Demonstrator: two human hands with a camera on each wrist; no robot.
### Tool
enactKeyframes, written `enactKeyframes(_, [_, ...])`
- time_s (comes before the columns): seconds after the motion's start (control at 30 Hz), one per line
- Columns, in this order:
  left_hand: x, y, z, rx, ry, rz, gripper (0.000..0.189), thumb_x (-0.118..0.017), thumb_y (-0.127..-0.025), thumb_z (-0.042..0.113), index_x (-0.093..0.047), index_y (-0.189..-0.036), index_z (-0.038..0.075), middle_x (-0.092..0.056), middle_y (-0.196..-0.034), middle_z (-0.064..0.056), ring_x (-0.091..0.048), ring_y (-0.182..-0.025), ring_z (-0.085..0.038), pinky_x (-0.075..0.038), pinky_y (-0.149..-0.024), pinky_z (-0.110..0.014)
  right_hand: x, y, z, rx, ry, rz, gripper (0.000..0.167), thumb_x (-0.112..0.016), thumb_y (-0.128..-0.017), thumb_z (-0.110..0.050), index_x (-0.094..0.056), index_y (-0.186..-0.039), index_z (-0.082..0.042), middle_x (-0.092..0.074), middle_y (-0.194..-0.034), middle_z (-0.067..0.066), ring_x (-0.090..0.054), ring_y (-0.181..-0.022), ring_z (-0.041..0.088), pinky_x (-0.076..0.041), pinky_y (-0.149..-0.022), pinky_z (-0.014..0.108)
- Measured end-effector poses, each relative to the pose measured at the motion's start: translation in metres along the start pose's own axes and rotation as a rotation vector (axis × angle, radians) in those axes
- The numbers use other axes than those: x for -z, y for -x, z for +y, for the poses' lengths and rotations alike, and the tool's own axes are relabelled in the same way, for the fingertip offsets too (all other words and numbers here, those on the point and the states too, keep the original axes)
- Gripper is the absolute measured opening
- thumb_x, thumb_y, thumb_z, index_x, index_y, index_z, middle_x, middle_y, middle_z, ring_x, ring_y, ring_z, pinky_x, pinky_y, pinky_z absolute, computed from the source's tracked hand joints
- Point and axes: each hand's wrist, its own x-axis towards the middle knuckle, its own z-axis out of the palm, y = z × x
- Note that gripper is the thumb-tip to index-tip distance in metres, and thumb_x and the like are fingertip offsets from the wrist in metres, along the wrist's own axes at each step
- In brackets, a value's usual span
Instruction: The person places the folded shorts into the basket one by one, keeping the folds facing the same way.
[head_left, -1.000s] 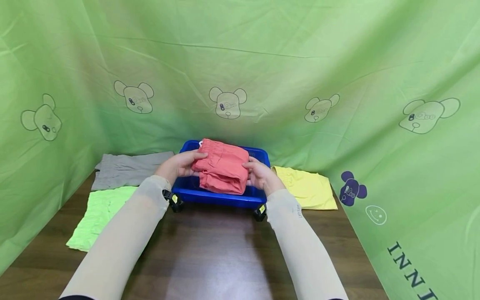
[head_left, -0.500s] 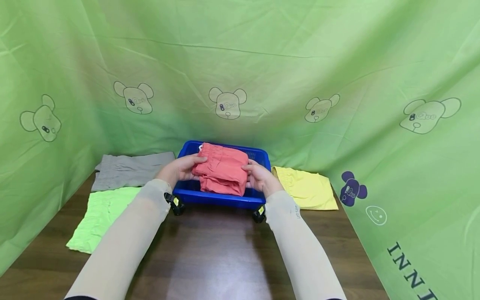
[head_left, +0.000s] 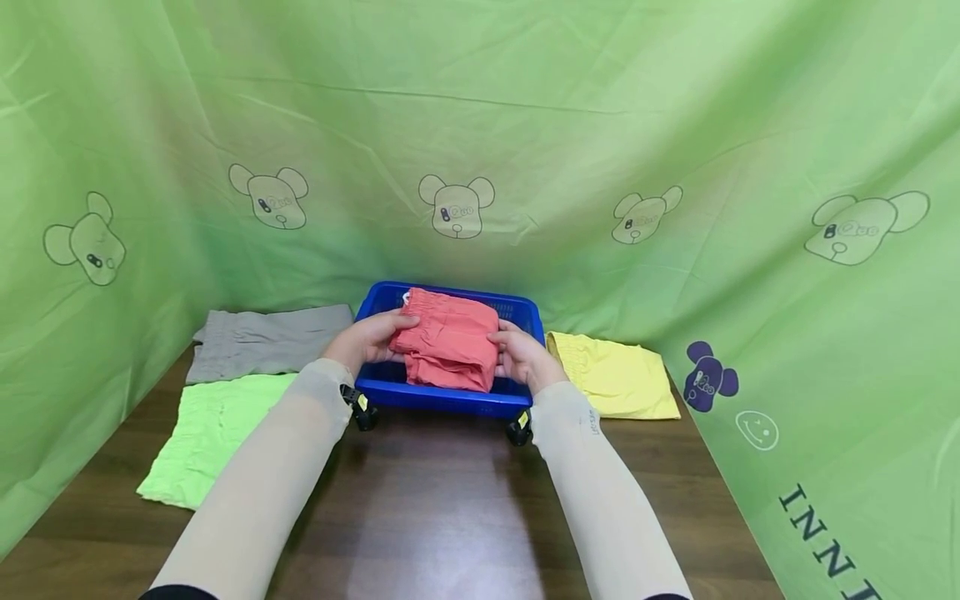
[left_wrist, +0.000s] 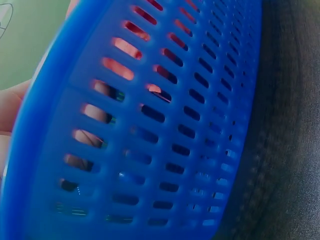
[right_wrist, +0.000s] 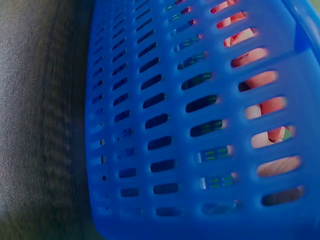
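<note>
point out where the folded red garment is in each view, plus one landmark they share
Head: folded red garment just below centre, held between the left hand and right hand.
Left wrist: only red patches through slots, upper left to top centre.
Right wrist: only red patches through slots, toward the right side.
Shared landmark: blue basket.
</note>
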Motion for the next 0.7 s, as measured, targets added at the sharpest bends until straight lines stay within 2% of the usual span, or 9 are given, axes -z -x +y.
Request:
enactKeyframes(0.23, [-0.0011, -0.0008, -0.0016, 0.024, -0.005, 0.032, 0.06, -0.047, -0.11, 0.029, -0.019, -0.163, 0.024, -0.071, -0.104, -0.009, -0.073, -0.086, -0.023, -0.062, -0.069, -0.043, 0.0002, 0.0, 0.0001, -0.012, 0.04, 0.007, 0.063, -0.043, -0.108, -0.012, -0.018, -0.163, -0.03, -0.048, -0.146, 0.019, -0.063, -0.101, 0.028, -0.057, -0.072, 0.04])
enactKeyframes(0.4, [0.0007, -0.0021, -0.0037, 0.022, -0.02, 0.028, 0.06, -0.046, -0.11, 0.028, -0.018, -0.163, 0.022, -0.071, -0.102, -0.008, -0.073, -0.085, -0.023, -0.062, -0.068, -0.043, -0.0002, 0.0009, 0.0007, -0.01, 0.057, -0.001, 0.063, -0.043, -0.108, -0.012, -0.018, -0.163, -0.029, -0.049, -0.145, 0.021, -0.064, -0.102, 0.029, -0.058, -0.074, 0.042])
enactKeyframes(0.57, [0.001, -0.0017, -0.0041, 0.029, -0.042, 0.034, 0.059, -0.046, -0.11, 0.027, -0.019, -0.162, 0.021, -0.073, -0.095, -0.007, -0.073, -0.081, -0.022, -0.062, -0.065, -0.041, -0.0001, 0.0002, 0.0019, -0.01, 0.084, 0.001, 0.061, -0.044, -0.107, -0.012, -0.021, -0.162, -0.027, -0.055, -0.135, 0.022, -0.067, -0.092, 0.028, -0.059, -0.073, 0.043])
enactKeyframes(0.7, [0.0001, -0.0033, -0.0049, 0.031, -0.046, 0.035, 0.059, -0.047, -0.11, 0.026, -0.019, -0.162, 0.02, -0.073, -0.093, -0.007, -0.073, -0.079, -0.022, -0.062, -0.064, -0.04, 0.0006, -0.001, 0.0031, -0.014, 0.093, -0.002, 0.061, -0.045, -0.107, -0.012, -0.022, -0.162, -0.027, -0.056, -0.132, 0.022, -0.068, -0.09, 0.029, -0.059, -0.072, 0.044])
